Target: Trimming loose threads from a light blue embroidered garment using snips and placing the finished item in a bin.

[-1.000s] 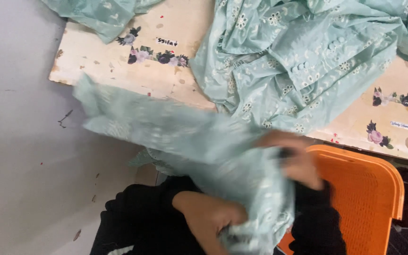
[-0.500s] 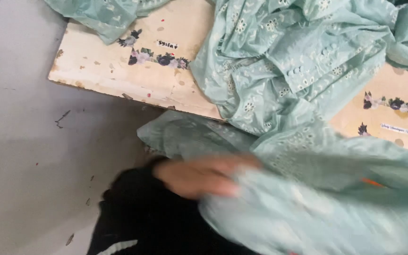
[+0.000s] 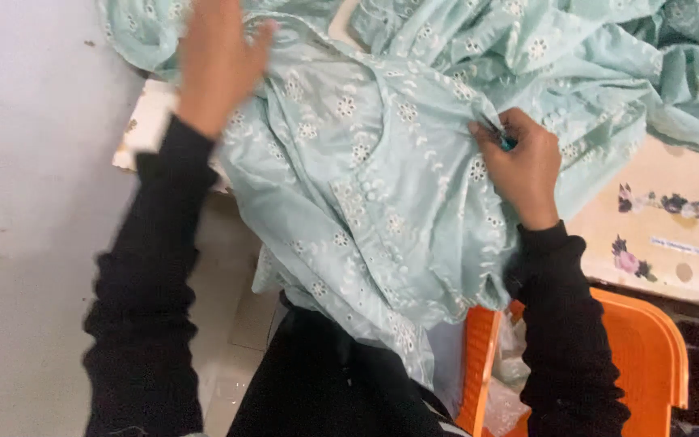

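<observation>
Left hand [image 3: 218, 61] lies flat, fingers spread, on the mint embroidered garment [image 3: 382, 186]; right hand [image 3: 523, 166] pinches its edge; garment partly spread over the floral board [image 3: 673, 243], lower part hanging unsmoothed.

Left hand [image 3: 218, 61] reaches forward, fingers spread and blurred; right hand [image 3: 519, 162] seems pinched shut, wrist bent.

Your left hand [image 3: 216, 65] blurred with fingertips cut off at the top edge, surface [image 3: 665, 218] mostly hidden under mint fabric [image 3: 382, 186], orange crate [image 3: 649, 356] partly covered.
</observation>
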